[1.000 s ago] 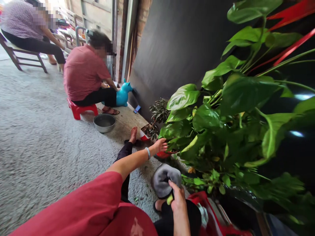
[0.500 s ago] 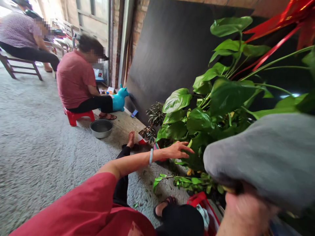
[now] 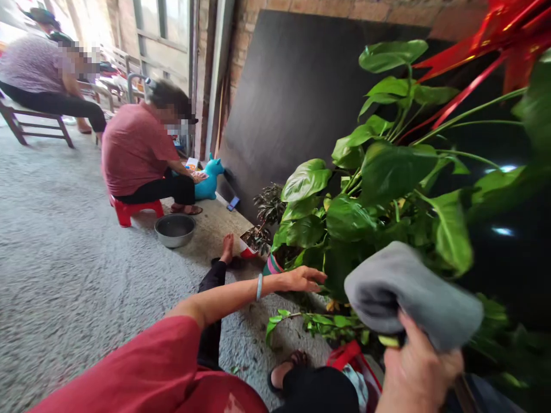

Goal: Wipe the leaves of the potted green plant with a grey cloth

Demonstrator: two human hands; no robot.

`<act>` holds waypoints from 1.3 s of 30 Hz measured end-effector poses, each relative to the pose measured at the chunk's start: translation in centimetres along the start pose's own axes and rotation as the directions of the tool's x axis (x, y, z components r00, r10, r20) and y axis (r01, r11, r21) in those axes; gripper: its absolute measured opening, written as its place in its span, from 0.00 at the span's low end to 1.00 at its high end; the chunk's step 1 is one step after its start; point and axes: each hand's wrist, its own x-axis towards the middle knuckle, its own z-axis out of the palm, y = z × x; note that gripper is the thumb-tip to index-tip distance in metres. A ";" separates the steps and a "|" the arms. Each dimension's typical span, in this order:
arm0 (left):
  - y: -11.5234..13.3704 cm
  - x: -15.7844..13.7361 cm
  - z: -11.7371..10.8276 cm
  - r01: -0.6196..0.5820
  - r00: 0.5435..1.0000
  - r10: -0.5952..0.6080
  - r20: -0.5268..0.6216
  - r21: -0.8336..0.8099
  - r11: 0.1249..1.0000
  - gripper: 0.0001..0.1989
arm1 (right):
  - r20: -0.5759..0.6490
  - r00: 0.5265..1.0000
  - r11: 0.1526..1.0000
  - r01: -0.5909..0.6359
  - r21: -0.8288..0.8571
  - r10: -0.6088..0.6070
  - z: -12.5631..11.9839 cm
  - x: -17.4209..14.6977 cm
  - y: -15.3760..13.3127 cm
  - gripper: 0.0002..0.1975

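Observation:
My right hand (image 3: pixel 419 367) is closed around a folded grey cloth (image 3: pixel 413 292), held up in front of the lower leaves. A small yellow-green piece shows just under the cloth; I cannot tell what it is. My left hand (image 3: pixel 303 279), with a pale bangle at the wrist, reaches out with its fingers extended beside the large green leaves of a potted plant (image 3: pixel 353 218). Its fingertips are close to a dark leaf, and whether they touch it is unclear. Below lies a leafy trailing stem (image 3: pixel 329 320).
A person in a pink shirt (image 3: pixel 138 149) sits on a red stool (image 3: pixel 135 211) near a grey basin (image 3: pixel 175 230) and a blue animal toy (image 3: pixel 208 182). Another person (image 3: pixel 37 69) sits farther back. A dark board (image 3: pixel 310 86) leans behind the plant. A red bag (image 3: pixel 346 354) is by my leg.
The grey cloth and my right hand have moved away from the camera, leaving more leaves visible. My left hand has shifted slightly left and down, its fingers less spread.

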 end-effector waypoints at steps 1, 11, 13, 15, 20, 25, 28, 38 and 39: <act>-0.1 -0.3 0.5 0.003 0.998 -0.003 0.065 -0.002 1.000 0.29 | -0.005 1.000 0.999 0.019 -0.037 -0.020 0.8 0.5 0.2 0.28; 1.4 -11.8 1.7 0.116 0.993 -0.115 0.019 -0.263 0.958 0.27 | 0.456 0.885 0.692 0.389 -0.609 -0.095 0.9 -4.1 5.7 0.37; 1.9 -12.9 1.9 0.057 0.994 -0.086 -0.072 -0.331 0.942 0.32 | 0.472 0.872 0.707 0.415 -0.573 -0.129 1.4 -4.3 4.5 0.38; 2.3 -13.2 2.1 -0.027 0.983 -0.042 -0.179 -0.370 0.928 0.36 | 0.463 0.874 0.752 0.405 -0.520 -0.150 2.0 -4.5 2.7 0.37; 3.8 -13.5 2.6 -0.191 0.972 0.108 -0.211 -0.433 0.881 0.47 | 0.484 0.875 0.953 0.145 -0.265 0.001 3.0 -7.1 -1.1 0.29; 3.5 -14.2 5.1 -0.281 0.959 0.215 -0.186 -0.504 0.817 0.52 | 0.288 0.917 0.955 -0.296 0.023 0.277 4.2 -10.9 0.1 0.18; 1.9 -14.3 6.8 -0.170 0.983 0.100 -0.156 -0.546 0.820 0.48 | 0.186 0.941 0.957 -0.290 0.004 0.284 4.0 -12.7 2.5 0.23; 1.6 -10.5 7.9 -0.012 0.893 -0.151 -0.424 -0.359 0.933 0.34 | 0.584 0.769 0.965 -0.195 -0.174 0.261 -4.7 -10.5 9.9 0.21; 1.5 -10.2 7.9 -0.003 0.895 -0.147 -0.422 -0.334 0.943 0.32 | 0.489 0.800 0.936 -0.323 -0.139 0.348 -5.8 -8.8 11.1 0.22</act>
